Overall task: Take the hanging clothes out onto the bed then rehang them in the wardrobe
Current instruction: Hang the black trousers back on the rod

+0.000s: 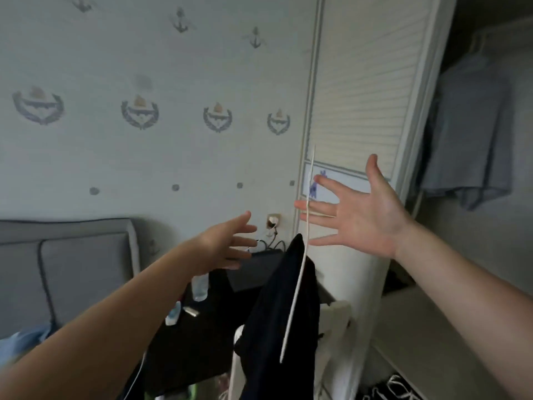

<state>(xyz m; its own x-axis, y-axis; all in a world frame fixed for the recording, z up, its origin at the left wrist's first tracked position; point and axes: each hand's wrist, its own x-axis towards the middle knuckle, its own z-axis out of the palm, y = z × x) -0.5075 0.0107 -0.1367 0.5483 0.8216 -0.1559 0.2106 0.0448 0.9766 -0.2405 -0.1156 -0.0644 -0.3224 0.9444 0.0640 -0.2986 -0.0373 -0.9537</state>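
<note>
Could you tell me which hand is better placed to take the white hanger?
Right: the right hand has spread fingers at the hanger, while the left hand sits apart, further left.

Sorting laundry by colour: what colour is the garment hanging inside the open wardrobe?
The garment is pale blue-grey; head view.

You're in a home bedroom — padded grey headboard point(83, 267), anchor wallpaper point(161, 82), open wardrobe point(372, 90) with a hanging shirt point(470, 134).

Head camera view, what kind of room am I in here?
Most likely a bedroom: a grey padded headboard stands at the left, and an open wardrobe with a louvred door has a blue garment hanging inside.
</note>
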